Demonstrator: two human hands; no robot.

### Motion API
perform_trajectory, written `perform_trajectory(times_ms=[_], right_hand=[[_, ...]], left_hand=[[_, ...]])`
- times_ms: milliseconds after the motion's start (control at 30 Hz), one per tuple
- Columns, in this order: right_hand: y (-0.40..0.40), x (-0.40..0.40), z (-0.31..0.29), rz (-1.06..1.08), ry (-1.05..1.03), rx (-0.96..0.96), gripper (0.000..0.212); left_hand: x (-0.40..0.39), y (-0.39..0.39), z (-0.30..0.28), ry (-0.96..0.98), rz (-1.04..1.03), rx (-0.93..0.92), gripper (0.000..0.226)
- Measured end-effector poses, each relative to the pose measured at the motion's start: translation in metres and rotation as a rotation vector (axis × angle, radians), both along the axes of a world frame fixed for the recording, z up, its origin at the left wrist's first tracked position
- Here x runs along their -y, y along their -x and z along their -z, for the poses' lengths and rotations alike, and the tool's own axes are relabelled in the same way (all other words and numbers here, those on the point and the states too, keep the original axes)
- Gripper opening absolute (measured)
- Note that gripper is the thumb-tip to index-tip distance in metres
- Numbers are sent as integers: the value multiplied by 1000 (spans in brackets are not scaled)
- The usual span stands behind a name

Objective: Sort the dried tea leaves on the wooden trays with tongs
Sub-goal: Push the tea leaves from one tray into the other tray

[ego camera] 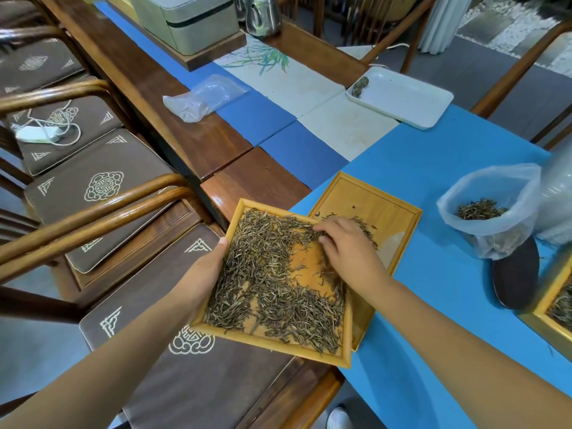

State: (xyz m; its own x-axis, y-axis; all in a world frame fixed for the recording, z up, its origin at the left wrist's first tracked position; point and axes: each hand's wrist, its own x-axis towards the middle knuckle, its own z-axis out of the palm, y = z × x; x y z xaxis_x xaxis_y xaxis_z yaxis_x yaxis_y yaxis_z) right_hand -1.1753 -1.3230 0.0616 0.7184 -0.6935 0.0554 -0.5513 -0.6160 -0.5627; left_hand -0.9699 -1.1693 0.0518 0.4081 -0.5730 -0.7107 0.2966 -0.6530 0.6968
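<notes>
Leaf-covered tray (322, 351) between left hand (205, 274); right hand (346, 247)

Full wooden tray (340, 360), square, light yellow wood with raised rim, held tilted off the table's near-left edge, its right side overlapping second tray. Dried tea leaves (263, 267) thin, dark olive-brown, cover most of it; bare patch right of centre. Second wooden tray (365, 196) flat on blue table cover at left edge, nearly bare, few leaves (366, 229) at its near part. No tongs visible.
</notes>
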Motion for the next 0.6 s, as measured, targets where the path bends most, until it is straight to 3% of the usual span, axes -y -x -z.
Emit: perform_trajectory(times_ms=[233,600], right_hand=[[-45,-29,-10,-302,-39,-85,43],[-23,-19,1,-244,31,-162,33]], left_hand=[[5,8,-4,0,-13,-82,64],[-2,3,-1,-34,-72,-137,62]])
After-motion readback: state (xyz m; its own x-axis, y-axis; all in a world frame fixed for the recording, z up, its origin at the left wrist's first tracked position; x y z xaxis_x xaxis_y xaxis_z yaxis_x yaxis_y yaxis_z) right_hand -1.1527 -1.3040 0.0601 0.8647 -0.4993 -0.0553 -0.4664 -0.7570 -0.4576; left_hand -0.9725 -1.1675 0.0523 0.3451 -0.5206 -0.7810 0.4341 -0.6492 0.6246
